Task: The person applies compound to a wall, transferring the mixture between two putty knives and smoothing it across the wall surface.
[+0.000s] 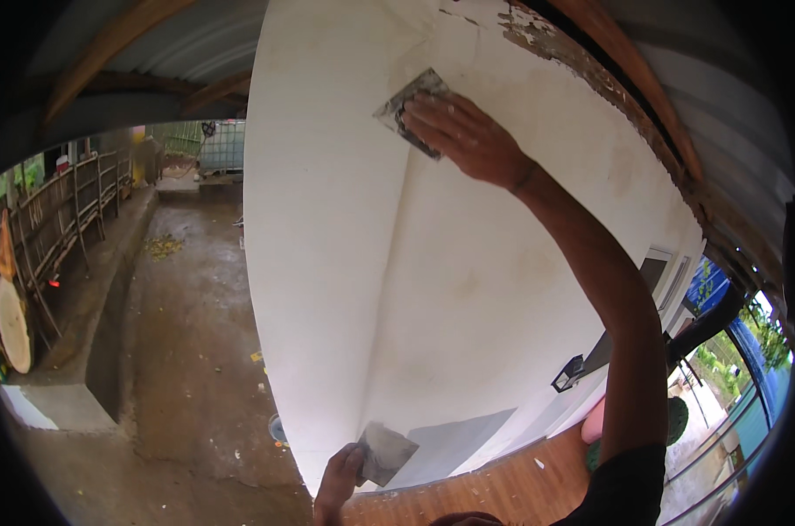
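My right hand is stretched high up against a white wall. Its fingers are closed over a smeared, square-bladed putty knife that appears to lie on the wall surface. Low in front of me, my left hand grips a second putty knife, whose flat blade is coated with greyish-white residue. Between the two tools, a vertical corner line runs down the wall. Palms and handles are mostly hidden.
Rough, broken plaster edges the wall top beneath a wooden beam. A wall lamp sticks out at right. A brown plank-patterned floor lies below. Beyond the wall's left edge are a wet concrete walkway and a stick fence.
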Demonstrator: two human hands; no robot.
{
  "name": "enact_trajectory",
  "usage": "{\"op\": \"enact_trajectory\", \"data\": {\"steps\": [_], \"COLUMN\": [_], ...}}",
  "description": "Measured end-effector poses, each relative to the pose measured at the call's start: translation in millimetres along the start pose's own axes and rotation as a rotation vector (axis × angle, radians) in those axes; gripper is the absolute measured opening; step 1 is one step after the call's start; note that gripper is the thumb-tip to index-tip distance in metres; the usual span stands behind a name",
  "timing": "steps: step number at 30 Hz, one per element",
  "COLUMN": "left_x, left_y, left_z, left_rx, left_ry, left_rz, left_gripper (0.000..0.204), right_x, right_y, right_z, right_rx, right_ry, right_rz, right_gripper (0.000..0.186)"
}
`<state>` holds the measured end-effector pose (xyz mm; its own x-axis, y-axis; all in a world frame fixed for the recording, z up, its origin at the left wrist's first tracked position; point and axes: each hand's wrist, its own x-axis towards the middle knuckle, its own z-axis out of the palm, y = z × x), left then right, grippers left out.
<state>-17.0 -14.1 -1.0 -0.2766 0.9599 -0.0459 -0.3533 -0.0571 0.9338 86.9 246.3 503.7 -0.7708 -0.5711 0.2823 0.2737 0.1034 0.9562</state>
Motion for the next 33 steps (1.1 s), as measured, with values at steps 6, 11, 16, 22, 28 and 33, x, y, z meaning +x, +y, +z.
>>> {"op": "enact_trajectory", "data": {"steps": [6, 11, 16, 22, 28, 33], "left_x": [1, 11, 7, 10, 11, 2], "left_y": [0, -2, -1, 0, 2, -1], "left_z": [-4, 5, 4, 2, 9, -5], "left_rx": [-0.003, -0.008, 0.064, 0.031, 0.098, 0.033], "left_ry": [0.013, -0.096, -0.074, -0.085, -0.118, -0.066], "left_rz": [0.027, 0.011, -0.002, -0.015, 0.015, 0.036], "left_gripper": [0.026, 0.027, 0.027, 0.029, 0.031, 0.031], "right_x": [14, 46, 25, 21, 20, -4], "right_y": [-5, 19, -56, -39, 17, -43], "right_z": [-20, -13, -31, -48, -7, -15], "right_rx": [0.104, 0.08, 0.172, 0.273, -0.014, 0.093], "right_ry": [0.074, 0.056, -0.084, -0.058, -0.024, -0.024], "right_rz": [0.254, 0.424, 0.294, 0.267, 0.044, 0.051], "right_gripper": [0.055, 0.051, 0.043, 0.056, 0.049, 0.048]}}
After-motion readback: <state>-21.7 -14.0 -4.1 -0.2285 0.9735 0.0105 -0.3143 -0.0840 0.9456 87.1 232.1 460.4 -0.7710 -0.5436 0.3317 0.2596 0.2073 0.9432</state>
